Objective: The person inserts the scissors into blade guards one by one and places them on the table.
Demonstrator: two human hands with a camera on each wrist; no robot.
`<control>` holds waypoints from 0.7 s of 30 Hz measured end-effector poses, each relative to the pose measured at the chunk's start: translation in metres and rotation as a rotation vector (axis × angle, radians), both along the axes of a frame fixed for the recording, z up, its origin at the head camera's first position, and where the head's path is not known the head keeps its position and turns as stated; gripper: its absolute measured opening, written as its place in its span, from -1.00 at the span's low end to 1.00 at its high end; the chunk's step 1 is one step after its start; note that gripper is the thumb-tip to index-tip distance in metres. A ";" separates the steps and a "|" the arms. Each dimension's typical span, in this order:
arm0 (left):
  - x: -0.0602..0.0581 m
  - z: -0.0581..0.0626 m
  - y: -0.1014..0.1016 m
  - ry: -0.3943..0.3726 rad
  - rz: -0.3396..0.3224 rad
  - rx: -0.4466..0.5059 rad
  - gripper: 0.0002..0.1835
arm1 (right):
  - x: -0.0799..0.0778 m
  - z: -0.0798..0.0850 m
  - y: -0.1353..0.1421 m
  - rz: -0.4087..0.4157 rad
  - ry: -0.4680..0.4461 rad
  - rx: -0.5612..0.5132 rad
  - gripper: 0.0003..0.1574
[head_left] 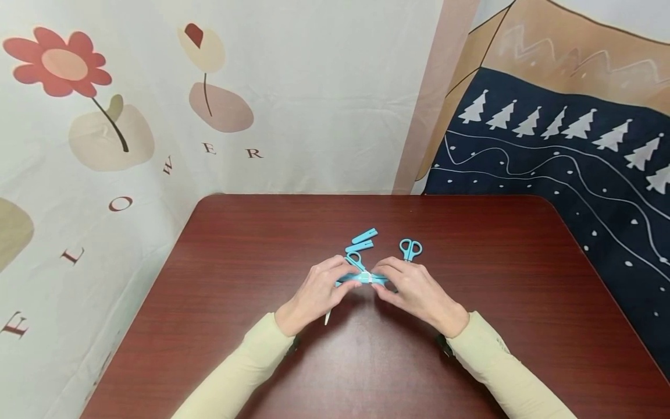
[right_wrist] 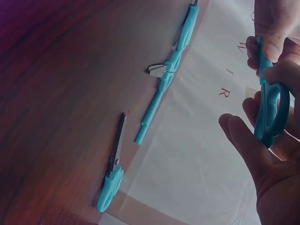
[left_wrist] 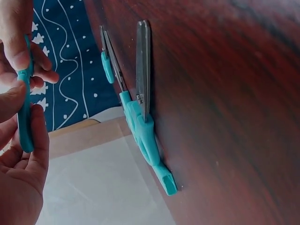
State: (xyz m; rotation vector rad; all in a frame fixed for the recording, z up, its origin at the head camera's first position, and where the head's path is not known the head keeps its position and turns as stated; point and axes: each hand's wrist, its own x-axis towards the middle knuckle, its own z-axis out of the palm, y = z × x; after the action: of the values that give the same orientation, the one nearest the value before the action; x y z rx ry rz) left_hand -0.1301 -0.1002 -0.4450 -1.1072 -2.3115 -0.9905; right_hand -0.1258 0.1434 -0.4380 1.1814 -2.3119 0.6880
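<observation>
Head view: left hand [head_left: 320, 286] fingers pinch the blue sheath [left_wrist: 25, 125], right hand [head_left: 417, 290] fingers grip the scissors [right_wrist: 268, 115], apparently to keep both aligned

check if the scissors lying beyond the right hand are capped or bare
Bare: in the right wrist view, the scissors show uncovered metal blades.

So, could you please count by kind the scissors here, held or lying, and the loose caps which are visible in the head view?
Scissors held by the left hand and the right hand: 1
Scissors lying on the table: 3
Loose caps in the head view: 2
Total: 6
</observation>
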 end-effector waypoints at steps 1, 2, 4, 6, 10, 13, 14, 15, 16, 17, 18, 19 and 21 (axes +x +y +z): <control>0.000 0.000 0.000 0.001 0.000 0.001 -0.76 | 0.000 0.000 0.000 -0.002 0.000 0.002 -0.65; 0.000 0.000 0.000 0.002 -0.002 0.003 -0.76 | 0.000 0.000 0.000 -0.004 -0.001 0.004 -0.65; 0.000 0.001 0.001 0.003 -0.005 0.002 -0.77 | 0.000 0.001 -0.001 -0.009 -0.006 0.010 -0.65; -0.001 0.000 0.001 0.003 -0.012 0.000 -0.77 | 0.000 0.000 -0.001 -0.010 -0.010 0.015 -0.65; -0.002 0.000 0.000 0.006 -0.031 -0.004 -0.77 | -0.001 -0.001 -0.001 -0.002 0.002 0.017 -0.65; -0.003 -0.001 0.000 0.009 -0.048 0.002 -0.77 | -0.002 -0.002 -0.001 0.007 0.020 0.011 -0.64; -0.003 -0.001 0.000 0.009 -0.053 0.006 -0.77 | -0.002 -0.002 -0.001 0.011 0.024 0.009 -0.63; -0.004 -0.001 0.000 0.013 -0.057 0.008 -0.78 | -0.002 -0.002 -0.001 0.014 0.028 0.009 -0.63; -0.004 -0.002 0.000 0.018 -0.059 0.010 -0.78 | -0.002 -0.003 -0.001 0.015 0.029 0.010 -0.62; -0.004 -0.002 0.000 0.026 -0.059 0.011 -0.78 | -0.002 -0.003 -0.001 0.016 0.030 0.011 -0.63; -0.004 -0.003 0.000 0.030 -0.061 0.013 -0.78 | -0.003 -0.003 -0.002 0.016 0.031 0.012 -0.63; -0.004 -0.004 0.000 0.034 -0.062 0.014 -0.77 | -0.003 -0.003 -0.002 0.016 0.031 0.014 -0.63; -0.005 -0.005 0.000 0.039 -0.063 0.014 -0.77 | -0.003 -0.003 -0.002 0.015 0.031 0.017 -0.64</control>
State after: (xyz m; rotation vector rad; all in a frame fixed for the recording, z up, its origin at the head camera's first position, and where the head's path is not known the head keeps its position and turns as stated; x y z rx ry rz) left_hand -0.1347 -0.1006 -0.4495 -1.1898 -2.2489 -0.9976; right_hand -0.1288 0.1413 -0.4410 1.2095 -2.2900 0.6526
